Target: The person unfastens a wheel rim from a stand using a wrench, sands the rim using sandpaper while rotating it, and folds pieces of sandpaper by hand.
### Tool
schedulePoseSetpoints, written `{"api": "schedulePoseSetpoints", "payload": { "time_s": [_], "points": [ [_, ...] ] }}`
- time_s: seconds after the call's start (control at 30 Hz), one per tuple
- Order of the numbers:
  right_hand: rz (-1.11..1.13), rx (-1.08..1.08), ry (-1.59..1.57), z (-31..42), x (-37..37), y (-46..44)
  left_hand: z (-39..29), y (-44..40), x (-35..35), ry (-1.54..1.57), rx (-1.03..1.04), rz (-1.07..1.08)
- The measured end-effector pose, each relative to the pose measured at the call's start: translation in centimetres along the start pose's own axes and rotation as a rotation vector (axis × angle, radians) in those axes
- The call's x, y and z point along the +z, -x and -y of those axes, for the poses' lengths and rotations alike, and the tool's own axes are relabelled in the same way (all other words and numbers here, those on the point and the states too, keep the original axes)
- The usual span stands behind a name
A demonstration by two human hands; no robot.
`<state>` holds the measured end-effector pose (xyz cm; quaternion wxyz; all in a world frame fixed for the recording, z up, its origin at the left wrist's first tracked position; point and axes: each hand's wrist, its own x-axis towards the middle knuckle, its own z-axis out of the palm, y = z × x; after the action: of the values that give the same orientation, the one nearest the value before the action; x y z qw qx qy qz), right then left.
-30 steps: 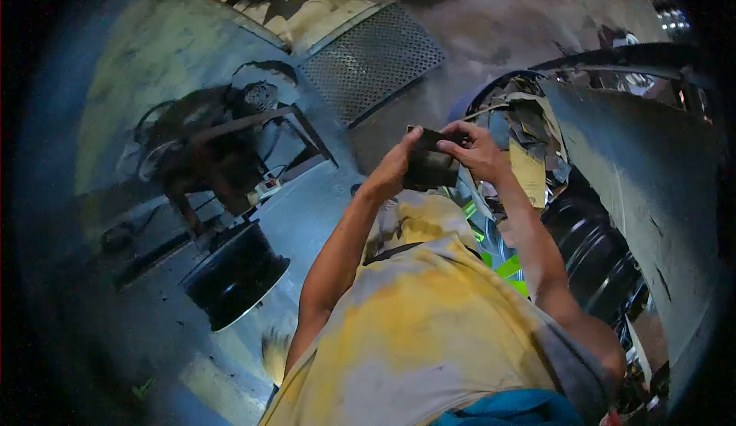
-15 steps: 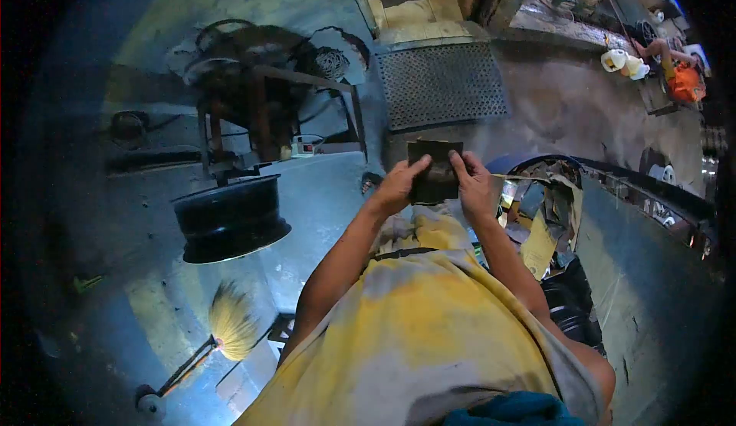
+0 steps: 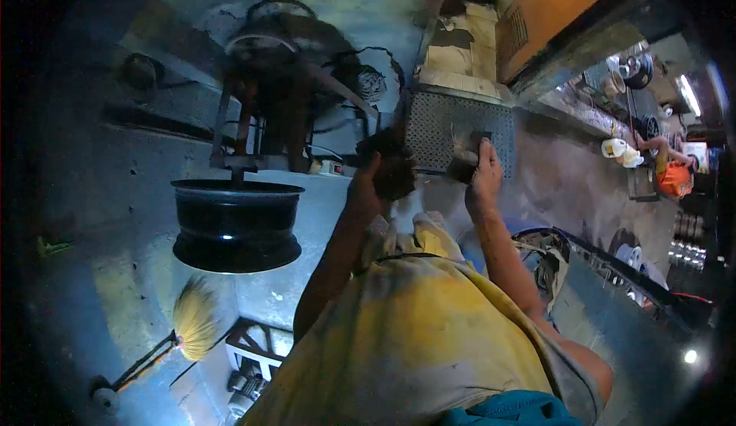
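Observation:
My left hand (image 3: pixel 363 190) grips a dark, flat piece of sandpaper (image 3: pixel 394 175), its surface too dim to make out in detail. In my right hand (image 3: pixel 484 177), between thumb and fingers, is a smaller dark piece of sandpaper (image 3: pixel 461 167) with a curled or folded upper part. A gap separates the two pieces, and both are held in front of my waist. To the left, a glossy black wheel rim (image 3: pixel 236 223) hangs on its side from a metal stand (image 3: pixel 244 131).
A straw broom (image 3: pixel 195 326) lies lower left. Beyond my hands is a perforated metal plate (image 3: pixel 429 123) on the floor. A bin (image 3: pixel 548 253) with cardboard stands right. Farther right sits a person in orange (image 3: pixel 675 179), near white jugs (image 3: pixel 622 152). More rims (image 3: pixel 688 238) stand behind.
My hands held one dark sheet together; now they are apart, each with a piece. The left hand moved left and the right hand slightly right. The view turned toward the right.

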<state>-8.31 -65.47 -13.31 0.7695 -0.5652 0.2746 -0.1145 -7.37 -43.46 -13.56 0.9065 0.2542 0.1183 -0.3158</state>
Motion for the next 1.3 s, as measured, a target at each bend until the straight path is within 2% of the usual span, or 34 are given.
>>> {"api": "schedulePoseSetpoints", "payload": {
  "time_s": [0.03,0.07,0.1,0.17,0.23,0.27,0.3,0.33,0.37,0.4,0.43,0.47,0.5,0.53,0.57,0.6,0.63,0.67,0.7,0.73,0.77,0.8,0.83,0.87,0.9,0.93,1.0,1.03,1.07,1.13,1.17,1.23,1.27,1.3],
  "points": [
    [0.082,0.066,-0.044,1.4,1.6,0.1,-1.0,-0.3,-1.6,-0.016,0.021,-0.06],
    [0.081,0.046,0.07,1.2,3.4,-0.2,-2.2,-1.4,-2.9,-0.035,0.02,0.092],
    [0.101,0.047,0.084,0.5,5.2,-0.3,-2.5,-1.7,-4.1,-0.021,0.04,0.086],
    [0.246,-0.035,0.198,-1.5,8.6,0.2,-2.9,-1.4,-2.3,-0.884,0.539,-0.364],
    [0.316,-0.037,0.379,-1.0,12.7,1.8,-3.2,-3.7,-3.7,-0.665,0.455,-0.386],
    [0.274,-0.205,0.629,-1.3,14.3,2.2,-2.3,-5.4,-5.4,-0.641,0.475,-0.426],
    [0.23,-0.388,0.868,-1.8,15.8,2.4,-1.3,-7.4,-7.5,-0.666,0.622,-0.34],
    [0.277,-0.387,0.879,-2.9,16.5,2.1,-1.8,-7.4,-7.9,-0.697,0.766,-0.252],
    [0.358,-0.539,0.861,-4.5,16.5,1.3,-2.2,-7.0,-8.6,-0.68,0.78,-0.291],
    [0.435,-0.69,0.836,-5.4,16.6,0.6,-4.0,-5.6,-7.2,-0.782,0.759,-0.394],
    [0.471,-0.689,0.845,-5.5,17.4,0.2,-5.2,-4.7,-6.6,-0.882,0.73,-0.494],
    [0.572,-0.552,0.79,-5.5,18.2,-0.3,-5.0,-4.9,-8.3,-0.864,0.738,-0.522],
    [0.665,-0.412,0.735,-5.5,19.0,-0.8,-4.1,-5.7,-11.3,-0.648,0.632,-0.324],
    [0.694,-0.407,0.742,-5.2,19.5,-1.4,-3.8,-5.9,-13.2,-0.432,0.529,-0.125],
    [0.852,-0.331,0.659,-4.8,19.9,-2.2,-6.1,-4.2,-12.1,-0.42,0.544,-0.147],
    [1.006,-0.247,0.571,-4.5,20.5,-2.8,-10.0,-1.3,-9.3,-0.707,0.515,-0.131],
    [1.037,-0.236,0.57,-4.0,21.7,-3.1,-12.5,0.8,-8.0,-0.995,0.47,-0.118],
    [1.226,-0.421,0.72,-3.4,23.0,-3.5,-12.9,1.2,-9.0,-0.989,0.474,-0.146],
    [1.404,-0.619,0.863,-3.2,24.1,-4.0,-13.3,1.1,-10.1,-1.656,0.394,0.045],
    [1.421,-0.615,0.852,-4.1,24.8,-5.2,-13.8,1.2,-10.8,-2.308,0.244,0.28],
    [1.543,-0.572,0.962,-5.5,25.5,-6.5,-14.5,1.6,-11.2,-2.31,0.233,0.262],
    [1.662,-0.526,1.073,-6.6,26.1,-7.8,-15.3,2.1,-11.7,-2.002,0.199,-0.026],
    [1.676,-0.522,1.058,-5.5,27.8,-7.5,-16.0,2.6,-12.1,-1.675,0.163,-0.283],
    [1.688,-0.647,1.058,-3.6,30.3,-6.0,-17.4,3.7,-11.2,-1.679,0.146,-0.298],
    [1.693,-0.769,1.054,-2.9,32.0,-5.0,-19.5,5.2,-9.0,-1.829,0.258,-0.451],
    [1.702,-0.752,1.035,-4.4,32.6,-4.9,-20.8,6.1,-7.8,-1.973,0.372,-0.603],
    [1.674,-0.528,0.603,-9.6,33.0,-4.9,-21.4,6.2,-9.4,-2.05,0.236,-0.635],
    [1.701,-0.527,0.594,-12.1,33.5,-4.4,-21.9,6.3,-10.6,-2.129,0.125,-0.653],
    [1.723,-0.531,0.582,-14.8,34.0,-3.7,-21.9,6.7,-12.8,-2.138,0.095,-0.658],
    [1.675,-0.49,0.417,-20.4,33.5,-1.6,-21.2,7.9,-17.1,-2.299,0.189,-0.669],
    [1.663,-0.469,0.404,-20.3,33.9,-0.3,-21.6,8.3,-16.8,-2.307,0.159,-0.654],
    [1.908,-0.194,0.807,-19.9,34.7,1.3,-22.6,8.6,-16.3,-2.335,-0.029,-0.673],
    [1.863,-0.103,0.756,-20.7,33.7,2.0,-23.2,8.6,-16.0,-2.345,-0.036,-0.669],
    [1.815,-0.014,0.704,-21.8,32.9,2.7,-23.6,8.8,-15.8,-2.463,-0.298,-0.519]
  ]
}}
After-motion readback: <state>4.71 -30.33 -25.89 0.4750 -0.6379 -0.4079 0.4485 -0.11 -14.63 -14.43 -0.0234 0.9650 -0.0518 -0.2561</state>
